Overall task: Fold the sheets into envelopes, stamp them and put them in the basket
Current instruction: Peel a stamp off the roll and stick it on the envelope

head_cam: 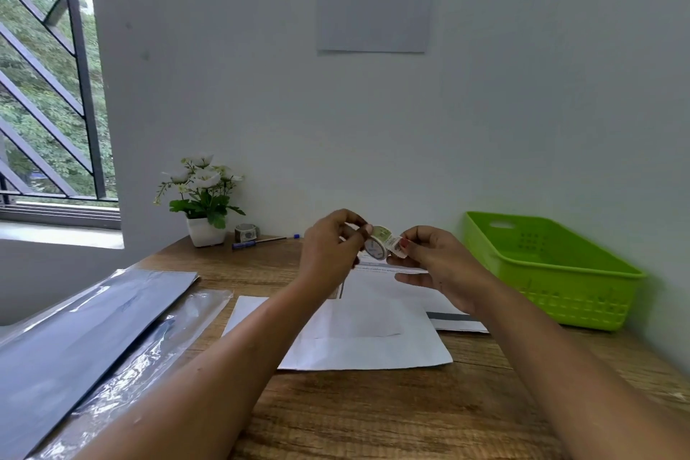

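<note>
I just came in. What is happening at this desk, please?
A person at a wooden table holds a roll of stamps up with both hands. The left hand grips the roll, and the fingers of the right hand pinch its loose end, a stamp pulled partly away. Below the hands a folded white sheet lies flat on the table, with no stamp visible on it. The green basket stands to the right, by the wall.

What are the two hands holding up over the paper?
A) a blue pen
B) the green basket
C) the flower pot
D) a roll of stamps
D: the left hand grips the stamp roll while the right hand pinches its loose end; the pen lies beside the flower pot, untouched.
</note>
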Tool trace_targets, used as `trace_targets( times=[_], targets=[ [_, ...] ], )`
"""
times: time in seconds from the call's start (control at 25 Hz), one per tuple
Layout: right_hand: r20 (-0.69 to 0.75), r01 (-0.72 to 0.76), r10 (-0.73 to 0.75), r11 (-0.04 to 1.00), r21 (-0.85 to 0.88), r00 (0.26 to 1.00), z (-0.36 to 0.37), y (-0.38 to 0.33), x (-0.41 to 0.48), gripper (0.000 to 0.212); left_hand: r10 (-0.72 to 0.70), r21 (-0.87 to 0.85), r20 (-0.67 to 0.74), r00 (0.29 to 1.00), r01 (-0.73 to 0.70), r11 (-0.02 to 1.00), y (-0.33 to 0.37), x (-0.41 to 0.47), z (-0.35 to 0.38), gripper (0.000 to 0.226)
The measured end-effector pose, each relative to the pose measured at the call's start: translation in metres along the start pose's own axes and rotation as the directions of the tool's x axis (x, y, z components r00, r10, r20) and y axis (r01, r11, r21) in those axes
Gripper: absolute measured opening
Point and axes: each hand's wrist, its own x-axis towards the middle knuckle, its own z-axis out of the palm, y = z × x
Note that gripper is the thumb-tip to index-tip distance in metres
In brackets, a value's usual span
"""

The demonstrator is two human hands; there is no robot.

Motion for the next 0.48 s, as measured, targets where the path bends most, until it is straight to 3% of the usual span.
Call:
trace_targets(
  times=[0.08, 0.12, 0.2, 0.32, 0.48],
  targets=[
    [0.016, 0.029, -0.028, 0.996, -0.090, 0.999, 0.002, 0.001, 0.000, 0.015, 0.181, 0.317, 0.013, 0.983, -0.176, 0.932, -0.004, 0.006, -0.006, 0.014],
    [0.022, 0.041, -0.038, 0.991, -0.124, 0.999, 0.003, 0.002, 0.001, 0.016, 0.174, 0.346, 0.086, 0.981, -0.193, 0.918, -0.005, 0.009, -0.007, 0.016],
    [0.018, 0.054, -0.052, 0.983, -0.175, 0.998, 0.004, 0.005, 0.002, 0.016, 0.065, 0.251, 0.249, 0.966, -0.129, 0.959, -0.006, 0.010, -0.008, 0.017],
    [0.018, 0.068, -0.066, 0.962, -0.264, 0.998, 0.004, 0.009, 0.005, 0.018, -0.124, 0.174, 0.489, 0.863, 0.043, 0.984, -0.005, 0.005, -0.010, 0.019],
    [0.011, 0.059, -0.058, 0.952, -0.301, 0.998, 0.001, 0.012, 0.007, 0.020, -0.283, 0.163, 0.622, 0.730, 0.233, 0.959, -0.003, 0.001, -0.016, 0.014]
  ],
)
